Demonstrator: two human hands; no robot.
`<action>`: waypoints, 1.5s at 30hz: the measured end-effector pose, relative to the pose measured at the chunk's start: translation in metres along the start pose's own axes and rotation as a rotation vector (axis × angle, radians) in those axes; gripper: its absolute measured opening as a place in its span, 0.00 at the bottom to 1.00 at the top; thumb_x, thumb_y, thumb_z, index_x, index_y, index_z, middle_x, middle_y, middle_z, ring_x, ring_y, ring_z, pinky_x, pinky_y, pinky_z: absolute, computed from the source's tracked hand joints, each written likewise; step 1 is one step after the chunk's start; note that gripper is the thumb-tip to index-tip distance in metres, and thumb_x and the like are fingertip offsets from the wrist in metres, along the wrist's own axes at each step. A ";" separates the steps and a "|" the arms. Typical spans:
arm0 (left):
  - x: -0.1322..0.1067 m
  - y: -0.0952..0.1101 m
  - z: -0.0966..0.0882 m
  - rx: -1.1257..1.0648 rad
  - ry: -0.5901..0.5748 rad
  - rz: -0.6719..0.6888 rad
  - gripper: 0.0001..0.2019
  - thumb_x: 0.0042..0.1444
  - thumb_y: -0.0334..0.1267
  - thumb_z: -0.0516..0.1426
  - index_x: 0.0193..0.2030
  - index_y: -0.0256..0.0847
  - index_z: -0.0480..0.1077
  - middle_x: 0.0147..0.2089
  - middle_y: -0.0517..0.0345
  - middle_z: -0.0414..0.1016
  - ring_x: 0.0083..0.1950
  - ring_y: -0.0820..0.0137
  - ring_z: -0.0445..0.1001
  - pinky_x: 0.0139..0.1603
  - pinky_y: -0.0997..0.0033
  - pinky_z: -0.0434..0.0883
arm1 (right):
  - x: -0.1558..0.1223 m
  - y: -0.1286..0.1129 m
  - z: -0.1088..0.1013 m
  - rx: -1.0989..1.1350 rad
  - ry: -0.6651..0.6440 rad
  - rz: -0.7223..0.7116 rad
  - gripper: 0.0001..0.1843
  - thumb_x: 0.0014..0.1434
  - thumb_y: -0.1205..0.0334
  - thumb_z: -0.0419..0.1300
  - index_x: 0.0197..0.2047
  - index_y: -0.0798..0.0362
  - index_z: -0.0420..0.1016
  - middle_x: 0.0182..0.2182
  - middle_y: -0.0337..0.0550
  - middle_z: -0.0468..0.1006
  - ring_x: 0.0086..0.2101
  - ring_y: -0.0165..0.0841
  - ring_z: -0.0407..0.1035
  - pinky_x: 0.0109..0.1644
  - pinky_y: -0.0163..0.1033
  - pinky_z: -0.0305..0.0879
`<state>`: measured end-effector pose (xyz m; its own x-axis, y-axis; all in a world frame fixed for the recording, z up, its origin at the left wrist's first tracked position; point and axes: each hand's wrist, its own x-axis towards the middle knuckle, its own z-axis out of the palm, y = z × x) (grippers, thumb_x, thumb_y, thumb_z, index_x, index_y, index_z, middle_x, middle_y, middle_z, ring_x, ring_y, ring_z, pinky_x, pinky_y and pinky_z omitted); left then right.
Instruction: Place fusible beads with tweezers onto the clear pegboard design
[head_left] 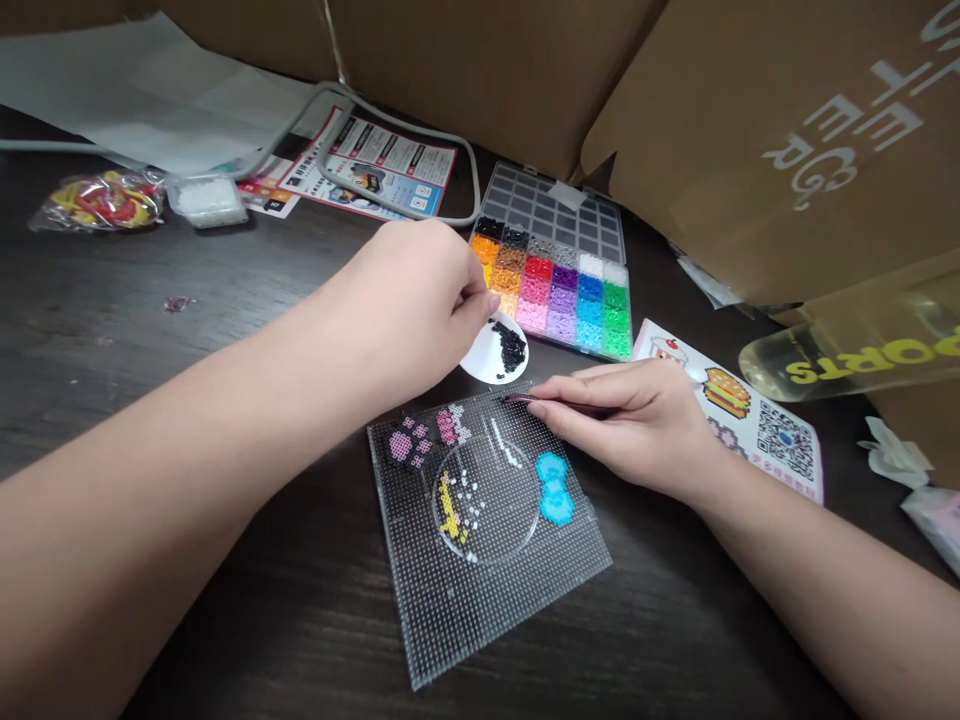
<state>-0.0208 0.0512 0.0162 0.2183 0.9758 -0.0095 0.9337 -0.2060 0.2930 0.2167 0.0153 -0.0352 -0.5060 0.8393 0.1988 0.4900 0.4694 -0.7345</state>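
Observation:
My left hand (416,300) is closed at the upper rim of a small round white dish (480,365); its thumb and curled fingers partly cover the rim. Black fuse beads (511,346) lie bunched toward the dish's right side. Between the fingertips of my right hand (637,415) are dark tweezers (577,405), tips near the far edge of a clear pegboard (442,635). On that board sit a pink paw design (405,446), a pink and white piece (452,426), a blue bow shape (554,490), white beads (506,443) and a yellow group (448,508) inside a clear ring.
Behind the dish stands an open compartment box (551,270) of coloured beads. A pattern sheet (780,430) lies right, below a yellowish transparent roll (847,350). Cardboard (480,60) walls the back. Back left are a cable (472,170), leaflet (382,160) and bagged bands (105,200).

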 end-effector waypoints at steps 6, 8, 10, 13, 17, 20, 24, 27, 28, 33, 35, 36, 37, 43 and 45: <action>-0.001 -0.002 0.002 -0.027 0.019 0.019 0.14 0.67 0.44 0.57 0.40 0.42 0.84 0.29 0.55 0.77 0.34 0.62 0.76 0.41 0.62 0.69 | -0.004 -0.002 0.001 -0.007 0.040 0.026 0.08 0.65 0.62 0.71 0.45 0.44 0.92 0.36 0.40 0.90 0.32 0.38 0.84 0.31 0.39 0.81; -0.001 -0.003 0.002 -0.028 0.021 0.017 0.14 0.66 0.44 0.57 0.40 0.42 0.84 0.29 0.55 0.77 0.35 0.62 0.76 0.41 0.62 0.68 | -0.004 -0.003 0.002 -0.005 0.050 0.043 0.07 0.64 0.62 0.71 0.44 0.44 0.92 0.35 0.40 0.90 0.31 0.37 0.84 0.29 0.38 0.80; -0.002 -0.002 0.001 -0.022 0.019 0.015 0.14 0.66 0.44 0.57 0.40 0.43 0.84 0.30 0.55 0.78 0.35 0.63 0.76 0.40 0.63 0.68 | -0.004 -0.005 0.003 -0.007 0.058 0.049 0.07 0.64 0.63 0.71 0.43 0.45 0.92 0.34 0.40 0.90 0.29 0.37 0.83 0.27 0.38 0.79; -0.002 -0.001 0.001 -0.016 0.011 0.011 0.15 0.67 0.44 0.56 0.41 0.43 0.84 0.30 0.54 0.78 0.35 0.62 0.76 0.39 0.62 0.67 | -0.003 -0.008 0.003 -0.021 0.062 0.047 0.08 0.64 0.64 0.70 0.43 0.46 0.92 0.34 0.40 0.90 0.28 0.36 0.83 0.26 0.37 0.78; -0.001 0.000 0.001 -0.017 -0.002 0.001 0.15 0.67 0.43 0.56 0.43 0.42 0.84 0.30 0.54 0.78 0.35 0.62 0.76 0.39 0.63 0.66 | -0.004 -0.010 0.002 -0.037 0.060 0.033 0.08 0.64 0.66 0.69 0.42 0.48 0.92 0.34 0.41 0.90 0.28 0.35 0.83 0.27 0.36 0.78; -0.001 0.000 0.002 -0.010 0.001 0.002 0.14 0.66 0.43 0.57 0.43 0.41 0.85 0.30 0.55 0.78 0.34 0.63 0.76 0.38 0.64 0.65 | -0.004 -0.009 0.003 -0.032 0.067 0.016 0.08 0.64 0.66 0.70 0.43 0.48 0.92 0.33 0.41 0.90 0.28 0.35 0.83 0.26 0.36 0.77; -0.001 0.000 0.004 0.000 0.005 0.013 0.14 0.66 0.42 0.57 0.43 0.41 0.85 0.30 0.55 0.78 0.34 0.64 0.75 0.38 0.64 0.64 | -0.004 -0.007 0.003 -0.027 0.073 0.004 0.08 0.64 0.66 0.70 0.43 0.49 0.92 0.34 0.43 0.90 0.28 0.36 0.83 0.25 0.36 0.76; -0.001 0.000 0.003 -0.006 0.004 0.009 0.14 0.66 0.42 0.57 0.43 0.42 0.85 0.30 0.55 0.78 0.34 0.64 0.75 0.38 0.64 0.64 | -0.004 -0.006 0.003 -0.028 0.065 -0.004 0.08 0.64 0.66 0.70 0.44 0.49 0.92 0.35 0.44 0.90 0.30 0.36 0.84 0.26 0.36 0.77; -0.002 0.000 0.002 -0.009 0.003 0.008 0.14 0.66 0.42 0.57 0.43 0.42 0.85 0.30 0.55 0.78 0.34 0.63 0.75 0.38 0.63 0.64 | -0.004 -0.005 0.003 -0.029 0.063 -0.007 0.08 0.64 0.65 0.70 0.44 0.49 0.92 0.35 0.44 0.90 0.30 0.37 0.84 0.27 0.36 0.77; -0.002 -0.001 0.000 -0.005 0.003 0.015 0.16 0.67 0.43 0.56 0.44 0.42 0.85 0.31 0.53 0.79 0.34 0.62 0.75 0.39 0.61 0.64 | -0.005 -0.006 0.003 -0.049 0.058 -0.023 0.08 0.65 0.66 0.70 0.44 0.49 0.92 0.34 0.44 0.90 0.30 0.37 0.84 0.28 0.36 0.78; -0.002 -0.001 0.000 -0.006 -0.001 0.014 0.16 0.67 0.43 0.56 0.44 0.42 0.85 0.32 0.53 0.79 0.34 0.62 0.75 0.38 0.61 0.64 | -0.005 -0.006 0.003 -0.054 0.055 -0.024 0.09 0.65 0.66 0.69 0.45 0.49 0.92 0.34 0.43 0.90 0.30 0.36 0.84 0.28 0.36 0.78; -0.002 -0.001 0.000 -0.009 -0.005 0.011 0.16 0.67 0.43 0.56 0.44 0.42 0.85 0.32 0.53 0.79 0.35 0.62 0.75 0.39 0.61 0.64 | -0.005 -0.006 0.003 -0.054 0.054 -0.022 0.09 0.65 0.66 0.69 0.45 0.49 0.92 0.34 0.43 0.90 0.30 0.36 0.84 0.28 0.36 0.78; -0.002 -0.001 0.000 -0.013 -0.009 0.007 0.16 0.67 0.43 0.56 0.44 0.42 0.85 0.32 0.53 0.79 0.35 0.61 0.76 0.39 0.61 0.64 | -0.005 -0.006 0.003 -0.054 0.054 -0.022 0.09 0.65 0.67 0.69 0.45 0.48 0.92 0.34 0.42 0.90 0.30 0.36 0.84 0.28 0.36 0.78; -0.001 0.000 0.000 0.008 -0.005 0.004 0.15 0.67 0.43 0.56 0.44 0.42 0.85 0.32 0.54 0.79 0.36 0.62 0.76 0.40 0.63 0.64 | -0.003 -0.006 0.003 -0.049 0.042 -0.002 0.08 0.65 0.66 0.69 0.44 0.49 0.92 0.36 0.43 0.90 0.32 0.37 0.85 0.30 0.36 0.80; -0.001 -0.001 0.000 0.014 -0.004 0.005 0.15 0.68 0.43 0.56 0.44 0.42 0.85 0.32 0.55 0.79 0.36 0.63 0.75 0.39 0.64 0.63 | -0.003 -0.007 0.002 -0.038 0.041 0.009 0.08 0.65 0.66 0.69 0.44 0.49 0.92 0.36 0.43 0.90 0.31 0.37 0.85 0.31 0.36 0.80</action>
<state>-0.0214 0.0500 0.0156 0.2240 0.9745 -0.0124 0.9364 -0.2116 0.2800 0.2133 0.0093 -0.0324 -0.4726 0.8536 0.2193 0.5214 0.4714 -0.7113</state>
